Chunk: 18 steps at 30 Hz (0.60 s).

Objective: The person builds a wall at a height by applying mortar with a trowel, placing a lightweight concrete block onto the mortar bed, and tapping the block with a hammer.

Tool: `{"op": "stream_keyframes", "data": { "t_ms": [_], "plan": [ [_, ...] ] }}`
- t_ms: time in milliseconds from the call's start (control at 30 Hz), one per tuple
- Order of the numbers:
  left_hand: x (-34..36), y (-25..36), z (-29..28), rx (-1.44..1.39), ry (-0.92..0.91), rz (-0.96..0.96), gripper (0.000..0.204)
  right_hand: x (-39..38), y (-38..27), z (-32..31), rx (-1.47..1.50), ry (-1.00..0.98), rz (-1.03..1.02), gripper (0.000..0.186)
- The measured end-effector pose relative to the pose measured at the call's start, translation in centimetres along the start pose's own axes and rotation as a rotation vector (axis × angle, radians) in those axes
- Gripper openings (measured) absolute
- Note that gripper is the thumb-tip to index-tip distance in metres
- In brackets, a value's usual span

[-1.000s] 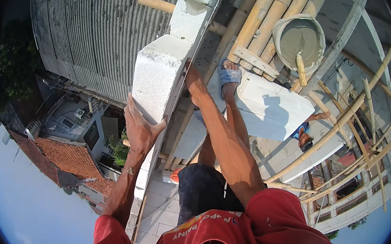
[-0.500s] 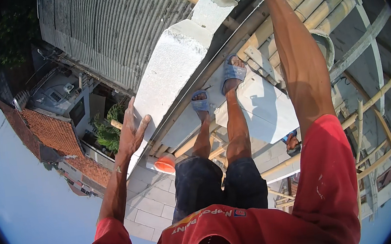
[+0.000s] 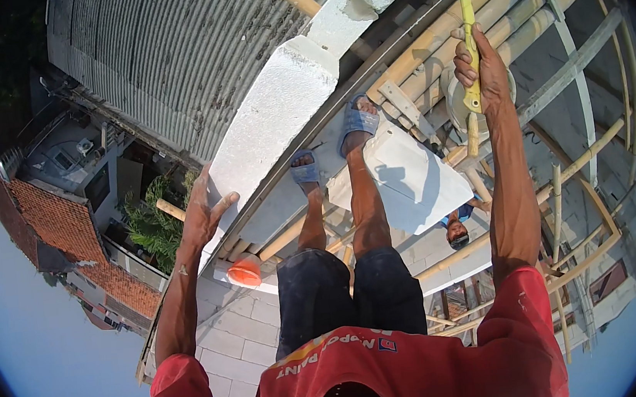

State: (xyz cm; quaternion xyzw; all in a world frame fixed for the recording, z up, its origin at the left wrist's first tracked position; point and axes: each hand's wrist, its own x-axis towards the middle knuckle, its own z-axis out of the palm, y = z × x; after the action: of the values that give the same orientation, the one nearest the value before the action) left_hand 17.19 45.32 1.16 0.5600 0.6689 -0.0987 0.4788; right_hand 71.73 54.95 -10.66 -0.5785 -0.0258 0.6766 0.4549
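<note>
A claw hammer (image 3: 466,8) with a yellow handle is raised at the upper right. My right hand (image 3: 489,76) is closed round the lower part of its handle, with the steel head pointing away from me. My left hand (image 3: 202,213) rests with fingers stretched over the near end and outer edge of a long white block (image 3: 267,118), thumb apart. Further along stands another white block (image 3: 342,21) with a broken, notched top. A taut string (image 3: 424,28) runs beside the blocks.
My sandalled feet stand beside the wall, near a white slab (image 3: 401,178). Bamboo poles (image 3: 537,1) and a round bucket (image 3: 454,110) lie right. An orange bucket (image 3: 244,273) is near my leg. A person (image 3: 457,230) is below. A corrugated roof (image 3: 186,49) stretches beyond the wall.
My right hand has come back from the far block toward me and right, lifting the hammer fully into view. My left hand stays on the near block. The person below shows more.
</note>
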Motion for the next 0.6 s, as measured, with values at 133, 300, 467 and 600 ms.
{"op": "stream_keyframes", "data": {
  "t_ms": [133,300,467,600],
  "plan": [
    [0.7,-0.3,0.7,-0.007,-0.004,0.051,0.088,0.7,2.9,2.7,0.300,0.077,-0.129,0.044],
    [0.0,-1.8,0.6,0.036,0.032,0.041,0.090,-3.1,5.8,4.9,-0.615,-0.295,0.520,0.048],
    [0.8,0.3,1.0,-0.086,-0.042,0.039,0.090,-6.3,5.3,2.5,-0.173,-0.013,0.358,0.049],
    [-0.3,-3.3,-1.0,-0.030,-0.083,-0.042,0.102,-10.1,8.2,0.9,0.032,0.183,0.308,0.046]
  ]
}}
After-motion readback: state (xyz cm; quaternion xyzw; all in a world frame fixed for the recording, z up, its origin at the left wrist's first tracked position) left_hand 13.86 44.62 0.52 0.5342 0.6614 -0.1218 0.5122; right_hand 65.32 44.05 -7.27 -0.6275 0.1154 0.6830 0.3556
